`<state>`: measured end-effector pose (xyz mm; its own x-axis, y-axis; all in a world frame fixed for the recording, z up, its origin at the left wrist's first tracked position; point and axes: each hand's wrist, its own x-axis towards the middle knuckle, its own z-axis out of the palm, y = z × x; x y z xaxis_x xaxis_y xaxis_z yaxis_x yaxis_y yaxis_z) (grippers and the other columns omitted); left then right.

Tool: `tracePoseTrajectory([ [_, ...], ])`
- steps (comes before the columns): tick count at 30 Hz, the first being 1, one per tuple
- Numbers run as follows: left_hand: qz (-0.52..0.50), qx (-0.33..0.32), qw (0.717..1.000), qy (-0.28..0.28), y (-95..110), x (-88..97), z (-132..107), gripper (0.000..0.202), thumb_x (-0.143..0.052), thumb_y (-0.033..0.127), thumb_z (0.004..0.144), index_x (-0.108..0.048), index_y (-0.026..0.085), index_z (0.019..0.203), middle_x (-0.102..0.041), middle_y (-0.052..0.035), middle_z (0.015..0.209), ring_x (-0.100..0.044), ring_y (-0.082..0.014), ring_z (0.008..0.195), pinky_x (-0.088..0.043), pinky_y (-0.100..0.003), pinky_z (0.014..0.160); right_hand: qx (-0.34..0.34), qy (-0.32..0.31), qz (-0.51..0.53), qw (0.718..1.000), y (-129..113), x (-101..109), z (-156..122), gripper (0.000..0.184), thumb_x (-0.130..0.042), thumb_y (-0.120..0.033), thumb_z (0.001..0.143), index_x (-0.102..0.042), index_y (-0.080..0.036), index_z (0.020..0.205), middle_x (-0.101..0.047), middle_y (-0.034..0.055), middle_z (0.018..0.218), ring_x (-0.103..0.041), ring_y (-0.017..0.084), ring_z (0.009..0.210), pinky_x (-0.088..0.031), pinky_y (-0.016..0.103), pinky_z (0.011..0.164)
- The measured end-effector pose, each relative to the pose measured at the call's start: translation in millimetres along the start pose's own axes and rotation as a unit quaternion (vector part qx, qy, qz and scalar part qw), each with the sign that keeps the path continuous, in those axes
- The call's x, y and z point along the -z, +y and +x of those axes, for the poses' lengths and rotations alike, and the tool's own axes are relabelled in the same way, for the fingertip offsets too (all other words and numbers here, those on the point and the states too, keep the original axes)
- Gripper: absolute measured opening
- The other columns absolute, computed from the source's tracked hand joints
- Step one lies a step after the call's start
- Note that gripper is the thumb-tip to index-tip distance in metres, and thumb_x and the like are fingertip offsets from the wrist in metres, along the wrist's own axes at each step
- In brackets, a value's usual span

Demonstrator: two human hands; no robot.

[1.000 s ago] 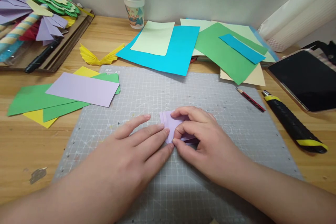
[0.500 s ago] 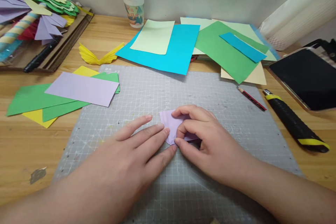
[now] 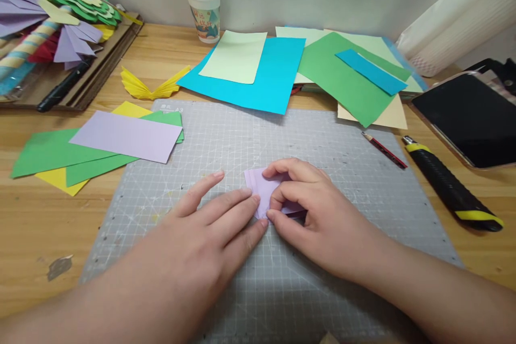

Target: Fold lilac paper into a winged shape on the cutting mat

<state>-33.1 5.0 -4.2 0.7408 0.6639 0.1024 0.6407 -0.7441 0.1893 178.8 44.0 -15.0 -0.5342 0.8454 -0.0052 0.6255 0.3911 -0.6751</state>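
Observation:
A small piece of folded purple paper (image 3: 264, 185) lies on the grey cutting mat (image 3: 226, 134), with narrow creased strips along its left side. My left hand (image 3: 217, 234) rests flat with stretched fingers, their tips touching the paper's left and lower edge. With thumb and fingers curled around the paper, my right hand (image 3: 310, 209) grips it from the right and covers part of it. The right thumb tip sits close to the left fingertips at the lower corner.
Purple, green and yellow paper strips (image 3: 127, 137) lie at left, near a yellow pleated paper piece (image 3: 151, 86). Coloured sheets (image 3: 278, 75) spread behind the mat beside stacked paper cups (image 3: 205, 11). A pencil (image 3: 385, 150), a utility knife (image 3: 451, 183) and a tablet (image 3: 470, 118) are at right.
My left index finger has lifted and shifted slightly left, away from the paper. The right hand keeps its grip, and the paper has hardly moved.

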Motion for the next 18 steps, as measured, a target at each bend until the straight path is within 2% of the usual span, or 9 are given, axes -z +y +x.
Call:
tracePoseTrajectory([
  [4,-0.018,0.006,1.000,0.005,-2.6,1.3,1.4,0.038,-0.047,0.018,0.090,-0.061,0.023,0.125,-0.067,-0.0033,0.127,-0.058,-0.0179,0.121,-0.017,-0.043,0.120,0.002,0.001,-0.002,1.000,1.5,0.2,0.1,0.015,-0.058,-0.010,0.078,-0.059,-0.021,0.069,-0.058,0.0057,0.119,-0.053,0.024,0.116,-0.041,0.046,0.095],
  [10,-0.013,-0.003,0.999,0.031,-5.0,0.2,2.1,0.038,-0.040,0.017,0.093,-0.064,0.022,0.122,-0.068,-0.0003,0.126,-0.059,-0.0147,0.118,-0.001,-0.033,0.121,0.000,-0.006,-0.004,1.000,0.7,1.3,-0.1,0.015,-0.057,-0.010,0.079,-0.059,-0.022,0.070,-0.058,0.0046,0.118,-0.053,0.023,0.116,-0.041,0.046,0.095],
  [15,-0.005,-0.001,1.000,0.031,-4.1,0.7,1.4,0.041,-0.038,0.014,0.092,-0.062,0.021,0.124,-0.067,-0.0008,0.128,-0.058,-0.0155,0.120,-0.001,-0.035,0.121,-0.003,-0.007,-0.003,1.000,-0.3,1.0,0.9,0.015,-0.058,-0.010,0.078,-0.059,-0.021,0.069,-0.058,0.0046,0.118,-0.052,0.023,0.116,-0.041,0.045,0.095],
  [18,-0.005,-0.010,1.000,0.024,-3.5,2.1,2.3,0.043,-0.038,0.011,0.090,-0.062,0.021,0.124,-0.067,-0.0025,0.127,-0.059,-0.0162,0.119,-0.006,-0.038,0.122,-0.005,-0.006,-0.004,1.000,0.3,0.8,0.8,0.015,-0.058,-0.010,0.078,-0.059,-0.022,0.069,-0.058,0.0047,0.118,-0.053,0.023,0.116,-0.041,0.046,0.095],
])
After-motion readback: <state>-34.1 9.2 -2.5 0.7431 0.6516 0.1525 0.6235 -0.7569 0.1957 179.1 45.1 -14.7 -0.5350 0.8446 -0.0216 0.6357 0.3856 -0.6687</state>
